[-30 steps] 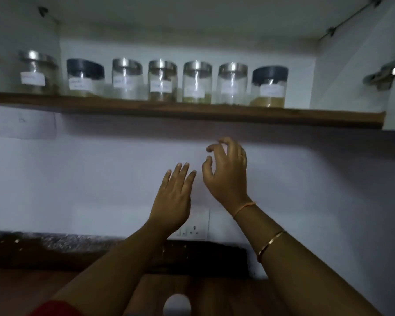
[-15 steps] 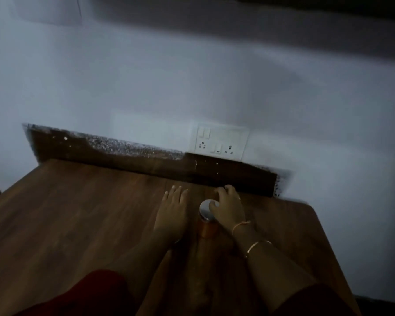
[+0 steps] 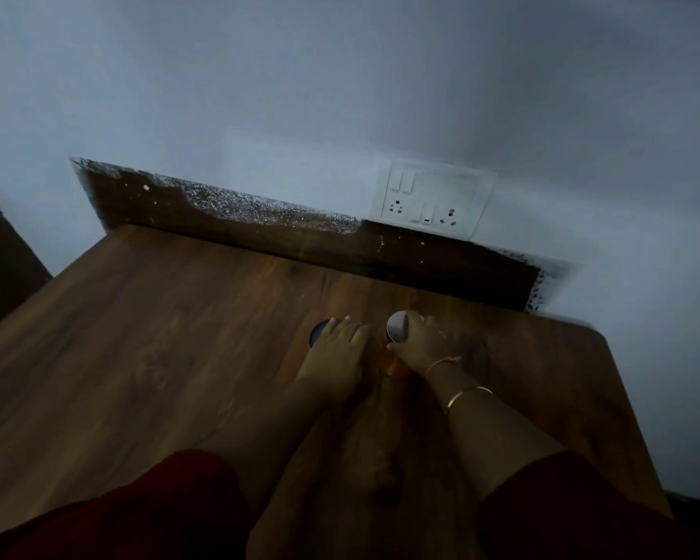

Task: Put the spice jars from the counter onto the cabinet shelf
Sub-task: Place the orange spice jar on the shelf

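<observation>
Two spice jars stand on the wooden counter (image 3: 178, 337) in dim light. My right hand (image 3: 421, 345) is wrapped around a jar with a silver lid (image 3: 397, 326) and orange contents. My left hand (image 3: 336, 353) lies over a second jar with a dark lid (image 3: 318, 331), of which only the lid's left edge shows; its grip on the jar is hard to make out. The cabinet shelf is out of view.
A white wall rises behind the counter, with a white switch and socket plate (image 3: 433, 200) above a dark backsplash (image 3: 259, 232). The counter ends at a rounded corner on the right (image 3: 599, 337). My red sleeves fill the bottom of the view.
My view dropped from the shelf of jars to the counter. Both hands came down; my right hand took hold of the silver-lidded jar, and my left hand moved onto a dark-lidded jar.
</observation>
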A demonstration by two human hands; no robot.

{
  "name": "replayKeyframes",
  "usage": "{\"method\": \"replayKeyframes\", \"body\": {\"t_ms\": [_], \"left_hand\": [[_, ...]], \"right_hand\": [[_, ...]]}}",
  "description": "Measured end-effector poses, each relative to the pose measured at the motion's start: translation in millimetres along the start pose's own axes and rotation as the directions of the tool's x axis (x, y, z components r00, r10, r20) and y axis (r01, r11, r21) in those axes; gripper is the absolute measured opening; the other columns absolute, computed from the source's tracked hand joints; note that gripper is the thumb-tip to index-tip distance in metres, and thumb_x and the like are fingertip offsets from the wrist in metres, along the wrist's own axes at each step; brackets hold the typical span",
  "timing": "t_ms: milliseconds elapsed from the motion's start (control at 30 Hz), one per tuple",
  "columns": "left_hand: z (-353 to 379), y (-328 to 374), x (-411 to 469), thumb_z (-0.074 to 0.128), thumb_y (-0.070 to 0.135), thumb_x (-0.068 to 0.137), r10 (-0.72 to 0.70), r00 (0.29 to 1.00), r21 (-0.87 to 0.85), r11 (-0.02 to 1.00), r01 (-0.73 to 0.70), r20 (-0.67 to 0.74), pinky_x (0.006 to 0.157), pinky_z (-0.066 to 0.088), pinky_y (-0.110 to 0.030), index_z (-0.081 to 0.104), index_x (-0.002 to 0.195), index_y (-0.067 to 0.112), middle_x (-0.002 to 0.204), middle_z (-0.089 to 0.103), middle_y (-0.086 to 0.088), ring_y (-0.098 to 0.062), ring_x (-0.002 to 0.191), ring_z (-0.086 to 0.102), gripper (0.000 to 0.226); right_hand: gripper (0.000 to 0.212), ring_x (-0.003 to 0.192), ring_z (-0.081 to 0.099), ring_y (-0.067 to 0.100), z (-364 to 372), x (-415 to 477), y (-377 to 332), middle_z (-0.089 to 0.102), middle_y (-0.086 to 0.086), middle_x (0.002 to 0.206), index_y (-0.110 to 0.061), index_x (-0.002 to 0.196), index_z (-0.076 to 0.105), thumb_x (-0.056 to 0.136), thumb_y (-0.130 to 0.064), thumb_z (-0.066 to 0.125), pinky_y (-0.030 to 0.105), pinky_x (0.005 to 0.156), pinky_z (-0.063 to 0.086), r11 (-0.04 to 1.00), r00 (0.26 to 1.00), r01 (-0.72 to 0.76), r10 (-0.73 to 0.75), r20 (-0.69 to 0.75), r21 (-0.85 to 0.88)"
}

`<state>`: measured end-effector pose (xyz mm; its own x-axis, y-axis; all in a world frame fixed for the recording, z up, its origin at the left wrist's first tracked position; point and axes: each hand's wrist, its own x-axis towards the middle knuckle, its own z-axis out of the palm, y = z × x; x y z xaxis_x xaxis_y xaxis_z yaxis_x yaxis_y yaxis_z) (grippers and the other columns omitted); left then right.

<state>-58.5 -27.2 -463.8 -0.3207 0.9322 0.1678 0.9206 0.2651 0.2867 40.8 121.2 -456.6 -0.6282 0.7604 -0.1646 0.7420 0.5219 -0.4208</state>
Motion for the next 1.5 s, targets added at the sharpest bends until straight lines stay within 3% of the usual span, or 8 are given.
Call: {"method": "replayKeyframes", "body": {"t_ms": [267, 467, 633, 733, 967, 1133, 1367, 1500], "left_hand": [[-15.4, 2.4, 19.5, 0.043, 0.026, 0.094, -0.034, 0.999, -0.017, 0.999, 0.033, -0.018, 0.117, 0.003, -0.036, 0.028, 0.146, 0.014, 0.152, 0.032, -0.010, -0.023, 0.144, 0.018, 0.056], [-63.3, 35.9, 47.8, 0.032, 0.027, 0.094, 0.036, 0.977, -0.166, 0.983, -0.072, -0.209, 0.117, 0.011, -0.038, 0.038, 0.141, 0.007, 0.142, 0.045, -0.014, -0.029, 0.138, 0.030, 0.051], [-107.5, 79.0, 79.6, 0.039, 0.015, 0.098, -0.034, 0.897, -0.403, 0.901, -0.164, -0.441, 0.099, 0.039, -0.038, 0.044, 0.135, 0.007, 0.128, 0.056, -0.013, -0.027, 0.116, 0.052, 0.039], [-132.8, 100.7, 94.1, 0.036, 0.005, 0.096, -0.108, 0.832, -0.490, 0.846, -0.210, -0.544, 0.093, 0.043, -0.032, 0.046, 0.132, 0.009, 0.129, 0.056, -0.011, -0.025, 0.113, 0.055, 0.038], [-183.9, 156.9, 103.4, 0.035, 0.018, 0.098, -0.135, 0.714, -0.585, 0.685, -0.434, -0.687, 0.084, 0.050, -0.027, 0.051, 0.123, 0.016, 0.115, 0.059, -0.001, -0.017, 0.100, 0.058, 0.029], [-212.6, 187.4, 102.6, 0.042, 0.031, 0.099, -0.142, 0.787, -0.744, 0.459, -0.484, -0.600, 0.065, 0.049, -0.007, 0.047, 0.123, 0.015, 0.105, 0.055, 0.009, -0.008, 0.089, 0.058, 0.030], [-234.1, 223.3, 88.3, 0.051, 0.050, 0.086, 0.050, 0.939, -0.932, 0.116, -0.344, -0.340, 0.090, 0.053, -0.043, 0.040, 0.128, 0.021, 0.128, 0.053, -0.009, -0.025, 0.112, 0.058, 0.052], [-241.4, 238.1, 83.0, 0.052, 0.045, 0.076, 0.145, 0.929, -0.926, 0.122, -0.358, -0.340, 0.089, 0.055, -0.043, 0.040, 0.131, 0.020, 0.128, 0.053, -0.006, -0.026, 0.113, 0.058, 0.062]], "right_hand": [[0.075, 0.125, 0.045, 0.035, -13.2, -8.1, -0.9, 0.040, 0.014, 0.140, -0.022, 0.139, 0.036, 0.076, -0.039, 0.074, 0.043, 0.097, 0.044, 0.983, 0.997, 0.013, 0.001, -0.075, 0.184], [0.053, 0.107, 0.048, 0.020, -58.8, -11.6, -5.9, 0.037, 0.001, 0.120, -0.030, 0.116, 0.051, 0.073, -0.051, 0.073, 0.027, 0.081, 0.038, 0.902, 0.957, 0.182, -0.071, -0.280, 0.393], [0.026, 0.095, 0.052, 0.008, -125.7, -23.9, -21.8, 0.049, 0.003, 0.113, -0.031, 0.097, 0.056, 0.077, -0.035, 0.072, 0.013, 0.077, 0.038, 0.718, 0.838, 0.431, -0.093, -0.538, 0.546], [0.018, 0.098, 0.056, 0.006, -172.5, -39.1, -30.9, 0.060, 0.000, 0.111, -0.026, 0.096, 0.060, 0.080, -0.026, 0.066, 0.017, 0.082, 0.041, 0.610, 0.763, 0.555, -0.102, -0.638, 0.566], [0.030, 0.101, 0.058, 0.015, -258.5, -82.3, -51.4, 0.060, -0.004, 0.105, -0.022, 0.104, 0.057, 0.075, -0.028, 0.061, 0.019, 0.076, 0.051, 0.420, 0.617, 0.741, -0.120, -0.778, 0.524], [0.035, 0.086, 0.061, 0.014, -301.8, -109.7, -54.3, 0.061, -0.005, 0.099, -0.031, 0.110, 0.052, 0.075, -0.032, 0.057, 0.024, 0.066, 0.055, 0.185, 0.609, 0.786, -0.063, -0.791, 0.590], [0.039, 0.083, 0.064, 0.012, -334.9, -134.3, -46.0, 0.065, -0.006, 0.094, -0.026, 0.115, 0.054, 0.076, -0.031, 0.054, 0.028, 0.067, 0.056, -0.044, 0.623, 0.772, -0.151, -0.768, 0.634], [0.036, 0.085, 0.064, 0.017, -347.7, -143.3, -37.5, 0.065, 0.001, 0.099, -0.022, 0.111, 0.058, 0.077, -0.031, 0.052, 0.032, 0.069, 0.056, -0.153, 0.646, 0.729, -0.171, -0.744, 0.667]]}}
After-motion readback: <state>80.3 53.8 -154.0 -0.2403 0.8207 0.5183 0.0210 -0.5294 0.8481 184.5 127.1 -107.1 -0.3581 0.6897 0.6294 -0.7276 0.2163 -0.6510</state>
